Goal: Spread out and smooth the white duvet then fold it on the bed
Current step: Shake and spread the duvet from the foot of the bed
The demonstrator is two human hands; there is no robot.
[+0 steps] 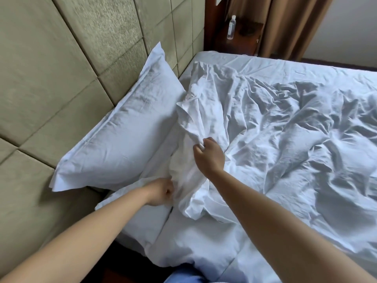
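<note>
We see the left hand (161, 192) and the right hand (210, 155), fingers curled tight, both holding the bunched edge of the white duvet (275, 123). It lies crumpled on the bed (224, 57) beside a pillow (122, 127).

**Soft daylight, mild blur, wide-angle warp**

Even, cool daylight – looks to come from the far right side. Duvet (285, 123) creases carry soft grey shadows; no hard glare. Padded headboard (51, 78) is smeared by motion blur on the left. Straight lines bow toward the edges. Bottle (232, 27) is small and soft.
</note>
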